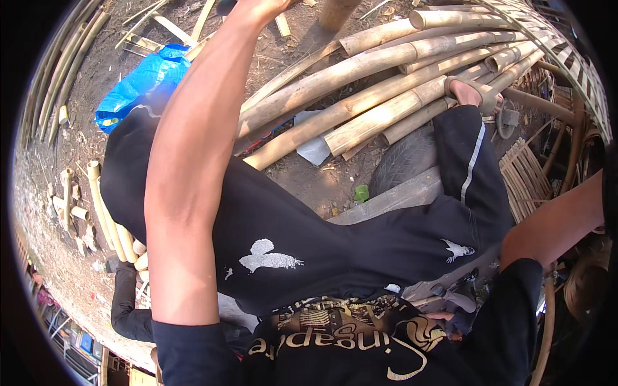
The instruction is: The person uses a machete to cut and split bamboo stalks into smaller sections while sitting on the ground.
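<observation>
One dark object (225, 6) at top edge, just left of left hand (265, 5), with long axis hidden, and bamboo poles (386, 117) to lower right, running lower-left to upper-right; cannot tell that hand's state, spread or gripping, nor see right hand.

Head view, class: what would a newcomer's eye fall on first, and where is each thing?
First, probably, the person's bare left arm, running up left of centre to the top edge. Next, the pale bamboo poles, piled across the upper middle and right. Then the crumpled blue sheeting on the ground at upper left, partly hidden by the arm.
</observation>
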The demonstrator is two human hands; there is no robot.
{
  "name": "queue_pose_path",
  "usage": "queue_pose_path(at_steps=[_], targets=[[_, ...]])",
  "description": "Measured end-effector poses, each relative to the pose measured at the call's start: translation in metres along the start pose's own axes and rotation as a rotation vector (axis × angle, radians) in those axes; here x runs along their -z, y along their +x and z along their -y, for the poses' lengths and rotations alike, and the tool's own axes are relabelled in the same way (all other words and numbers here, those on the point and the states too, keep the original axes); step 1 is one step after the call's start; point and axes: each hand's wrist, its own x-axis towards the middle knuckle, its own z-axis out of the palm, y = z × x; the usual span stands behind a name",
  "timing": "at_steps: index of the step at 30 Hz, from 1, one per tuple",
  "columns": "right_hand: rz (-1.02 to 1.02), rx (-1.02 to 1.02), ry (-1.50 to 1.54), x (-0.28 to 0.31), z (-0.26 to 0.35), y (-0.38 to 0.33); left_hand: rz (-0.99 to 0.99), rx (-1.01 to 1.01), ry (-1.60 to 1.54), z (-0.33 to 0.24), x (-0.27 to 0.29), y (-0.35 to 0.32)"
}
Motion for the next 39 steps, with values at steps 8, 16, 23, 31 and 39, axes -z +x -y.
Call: queue_pose_path(at_steps=[8, 16, 23, 31, 39], targets=[[0.437, -1.119, 0.332, -0.149, -0.193, -0.188, 0.057, 0.171, 0.106, 0.053, -0.029, -0.003], [0.464, -0.654, -0.056, -0.082, -0.07, -0.204, 0.015, -0.037, -0.119, 0.01, -0.015, 0.01], [0.329, -0.259, -0.186, -0.092, -0.014, -0.233, 0.106, -0.091, 0.162, -0.066, 0.002, 0.023], [0.47, -0.387, -0.608, -0.146, -0.076, -0.17, 0.038, -0.208, -0.3, -0.007, 0.023, 0.008], [0.547, -0.354, -0.797, -0.124, -0.015, -0.111, -0.146, -0.215, -0.553, -0.008, -0.031, -0.005]])
